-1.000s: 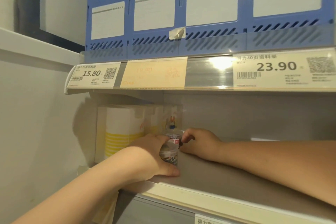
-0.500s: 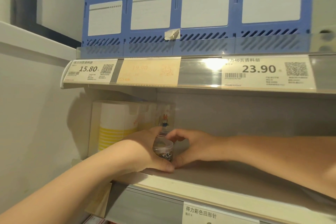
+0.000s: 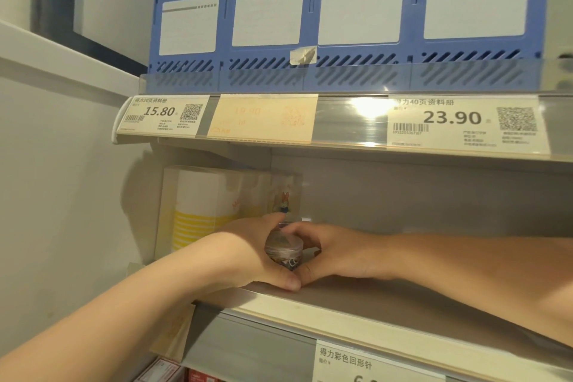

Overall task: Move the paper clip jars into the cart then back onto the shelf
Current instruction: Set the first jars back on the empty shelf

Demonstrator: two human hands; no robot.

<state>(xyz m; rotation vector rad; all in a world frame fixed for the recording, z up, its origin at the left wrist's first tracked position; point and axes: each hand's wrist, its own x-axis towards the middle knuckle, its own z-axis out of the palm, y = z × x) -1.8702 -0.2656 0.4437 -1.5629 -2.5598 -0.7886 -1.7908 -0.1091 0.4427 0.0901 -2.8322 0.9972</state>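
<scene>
A small clear jar (image 3: pixel 283 253) of paper clips stands on the shelf (image 3: pixel 372 298), close to its front edge. The hands cup the jar from both sides. The left hand (image 3: pixel 248 254) curls round the jar's left side with its thumb at the front of the base. The right hand (image 3: pixel 338 254) curls round the right side, and its thumb meets the left thumb in front of the jar. Behind and to the left of the jar stands a white box (image 3: pixel 198 214) with yellow stripes. Above the jar, a price tag (image 3: pixel 164 115) reads 15.80, and higher still sits a blue file holder (image 3: pixel 310 71).
</scene>
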